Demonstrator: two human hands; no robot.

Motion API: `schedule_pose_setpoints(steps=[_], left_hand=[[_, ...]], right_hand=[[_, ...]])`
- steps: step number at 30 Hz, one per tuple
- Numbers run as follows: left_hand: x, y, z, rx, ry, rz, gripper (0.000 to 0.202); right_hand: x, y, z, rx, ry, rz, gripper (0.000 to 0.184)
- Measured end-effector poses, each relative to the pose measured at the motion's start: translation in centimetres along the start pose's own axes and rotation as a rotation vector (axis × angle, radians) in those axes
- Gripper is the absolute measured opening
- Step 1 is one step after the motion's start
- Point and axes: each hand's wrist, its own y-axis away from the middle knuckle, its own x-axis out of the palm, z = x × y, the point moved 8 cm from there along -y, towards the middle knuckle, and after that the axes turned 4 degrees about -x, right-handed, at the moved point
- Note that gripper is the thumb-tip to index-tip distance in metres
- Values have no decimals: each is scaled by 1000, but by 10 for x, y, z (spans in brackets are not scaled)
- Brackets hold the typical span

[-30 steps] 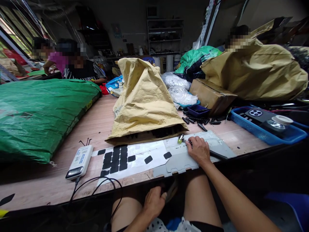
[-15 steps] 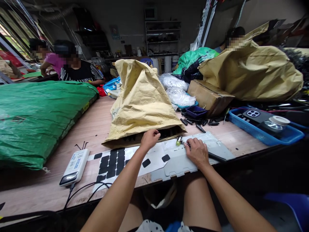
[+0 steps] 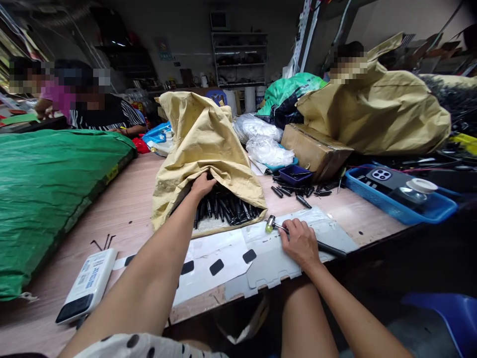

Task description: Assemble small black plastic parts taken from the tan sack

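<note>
A tan sack lies on the table with its mouth towards me. My left hand is at that mouth, its closed fingers on the raised upper edge; the fingertips are partly hidden. Under the lifted edge, many slim black pen-like parts show inside. My right hand lies closed over the handle of a small hammer with a metal head and a yellow-green tip. Beneath the hammer is a grey-white board, beside a white sheet bearing black rounded squares.
A green sack and a white power bank are on the left. Loose black parts, a small dark tray, a cardboard box and a blue basket stand to the right. Other people sit across the table.
My left hand has moved forward and up, raising the sack's edge so that the black parts inside show. My right hand stays at the hammer. The view has shifted slightly.
</note>
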Motion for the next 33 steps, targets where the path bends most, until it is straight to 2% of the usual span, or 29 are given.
schedule_pose_setpoints(steps=[2,5,7,10,12,16,19,21,24,28,31,33], left_hand=[[2,2,3,5,-26,39,44],[13,26,4,16,-69,56,43],[16,52,2,18,-120,-29,44],[15,98,-10,34,-215,-245,37],[23,123,-20,63,-255,-270,29],[56,143,-33,74,-327,-72,34],[65,141,-31,-2,-357,19,29],[58,141,-27,-29,-343,25,25],[37,151,-17,35,-279,10,20],[20,195,5,171,-129,110,13],[25,234,21,220,-57,207,15],[30,253,25,246,-46,226,16]], right_hand=[[0,0,0,5,5,-1,14],[0,0,0,2,12,0,14],[0,0,0,1,14,-1,14],[0,0,0,1,15,-4,15],[0,0,0,3,13,-1,14],[0,-1,0,9,14,10,15],[0,0,0,11,12,14,15],[1,0,-1,11,9,14,16],[1,0,-1,11,6,9,16],[1,1,-2,7,17,-10,16],[1,1,-2,3,18,-22,16],[1,1,-3,2,9,-26,16]])
